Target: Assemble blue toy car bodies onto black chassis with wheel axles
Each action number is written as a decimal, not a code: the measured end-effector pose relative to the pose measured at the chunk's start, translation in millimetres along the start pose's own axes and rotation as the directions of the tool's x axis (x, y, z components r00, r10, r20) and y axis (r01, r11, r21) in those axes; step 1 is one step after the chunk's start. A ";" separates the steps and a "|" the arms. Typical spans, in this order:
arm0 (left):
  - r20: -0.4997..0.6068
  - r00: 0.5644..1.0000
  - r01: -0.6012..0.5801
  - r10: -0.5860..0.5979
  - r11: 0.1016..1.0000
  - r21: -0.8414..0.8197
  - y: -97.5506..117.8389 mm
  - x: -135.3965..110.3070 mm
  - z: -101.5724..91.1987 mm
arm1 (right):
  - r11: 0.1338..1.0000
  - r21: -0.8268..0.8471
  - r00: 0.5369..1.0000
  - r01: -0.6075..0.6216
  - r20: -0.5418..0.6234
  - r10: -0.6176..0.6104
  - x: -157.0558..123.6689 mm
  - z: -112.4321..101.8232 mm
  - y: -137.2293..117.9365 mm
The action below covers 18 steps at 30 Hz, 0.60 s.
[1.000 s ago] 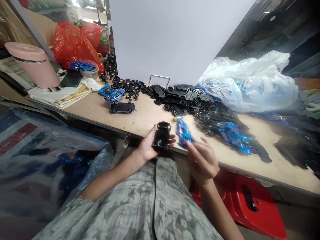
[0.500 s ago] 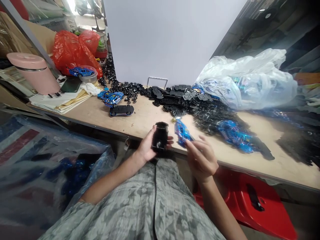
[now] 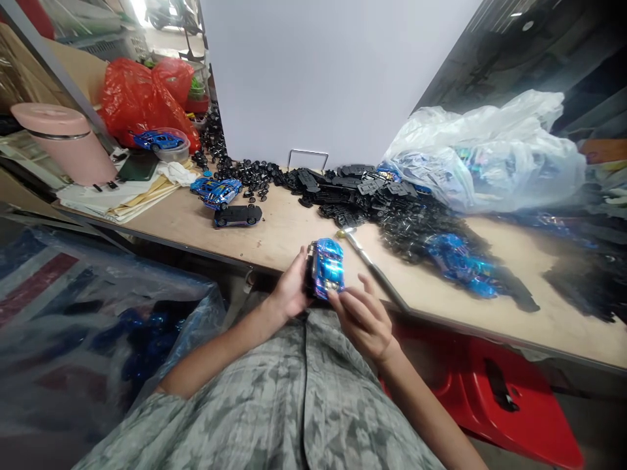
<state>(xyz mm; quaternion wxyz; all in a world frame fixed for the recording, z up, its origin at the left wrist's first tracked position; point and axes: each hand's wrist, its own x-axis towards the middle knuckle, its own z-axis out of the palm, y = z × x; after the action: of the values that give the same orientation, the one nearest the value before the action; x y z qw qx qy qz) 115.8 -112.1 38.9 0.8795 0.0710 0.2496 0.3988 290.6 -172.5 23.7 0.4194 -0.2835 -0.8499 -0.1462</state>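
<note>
A shiny blue toy car body [image 3: 327,264] now sits on top of a black chassis [image 3: 310,277] just over the table's near edge. My left hand [image 3: 291,290] is closed round the chassis from the left and below. My right hand [image 3: 360,316] grips the blue body's near end with its fingertips. Both hands meet on the same car.
On the wooden table [image 3: 274,232] lie a heap of black chassis parts [image 3: 372,196], loose wheels [image 3: 249,173], blue car bodies [image 3: 455,258], a screwdriver [image 3: 367,261], finished cars [image 3: 220,190] and a clear plastic bag [image 3: 484,156]. A red stool [image 3: 509,391] stands below right, a bag of blue cars [image 3: 142,326] at left.
My right hand brought the blue body leftwards from beside the black chassis and set it on top of the chassis. The screwdriver on the table now shows where the hand was.
</note>
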 end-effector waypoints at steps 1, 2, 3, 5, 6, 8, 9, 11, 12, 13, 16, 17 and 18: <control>0.006 1.000 0.001 -0.001 1.000 0.005 -0.4 0.7 -1.1 | 1.000 -0.003 1.000 0.001 -0.001 -0.001 -0.4 0.6 -0.3; 0.013 1.000 0.001 -0.001 1.000 0.010 -0.9 1.4 -1.8 | 1.000 -0.005 1.000 0.003 -0.009 -0.003 -0.7 1.3 -0.4; 0.018 1.000 0.001 -0.002 1.000 0.016 -1.3 1.9 -2.3 | 1.000 -0.005 1.000 0.009 -0.020 -0.010 -1.1 2.2 -0.3; 0.019 1.000 0.007 -0.007 1.000 0.021 -1.9 2.6 -2.9 | 0.999 0.002 0.999 0.037 -0.027 -0.037 -2.2 4.2 0.8; 0.017 1.000 0.014 -0.014 1.000 0.018 -2.1 2.8 -3.2 | 0.999 0.008 0.998 0.052 -0.025 -0.051 -3.0 5.2 1.8; 0.019 1.000 0.025 -0.025 1.000 -0.001 -2.2 3.3 -3.8 | 0.997 0.019 0.997 0.073 -0.008 -0.073 -4.3 6.8 4.0; 0.019 0.999 0.031 -0.031 0.999 -0.011 -2.2 3.4 -4.2 | 0.997 0.022 0.997 0.077 0.008 -0.077 -4.6 7.1 5.0; 0.019 0.999 0.034 -0.034 0.999 -0.023 -2.1 3.7 -5.2 | 0.997 0.016 0.996 0.075 0.037 -0.075 -4.1 6.8 6.1; 0.019 0.999 0.035 -0.035 0.999 -0.023 -2.0 3.7 -5.9 | 0.997 0.009 0.996 0.071 0.050 -0.071 -3.2 6.4 6.2; 0.020 0.999 0.036 -0.036 0.999 -0.019 -1.9 3.8 -6.7 | 0.998 0.002 0.996 0.067 0.062 -0.067 -2.2 5.9 6.0; 0.032 0.998 0.046 -0.046 0.999 0.001 -1.8 3.8 -9.3 | 0.998 -0.004 0.993 0.064 0.099 -0.064 1.3 5.3 4.3; 0.037 0.998 0.048 -0.048 0.999 0.008 -1.7 3.7 -9.8 | 0.998 0.002 0.992 0.065 0.109 -0.065 2.1 5.6 3.8; 0.038 0.998 0.047 -0.048 0.999 0.013 -1.6 3.5 -10.0 | 0.998 0.010 0.991 0.062 0.117 -0.063 2.6 6.2 3.3</control>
<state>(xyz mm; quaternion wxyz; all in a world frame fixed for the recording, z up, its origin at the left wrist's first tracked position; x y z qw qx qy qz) 113.8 -111.3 28.4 0.8929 0.0778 0.2369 0.3749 287.4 -165.8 22.0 0.3646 -0.2636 -0.8821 -0.1398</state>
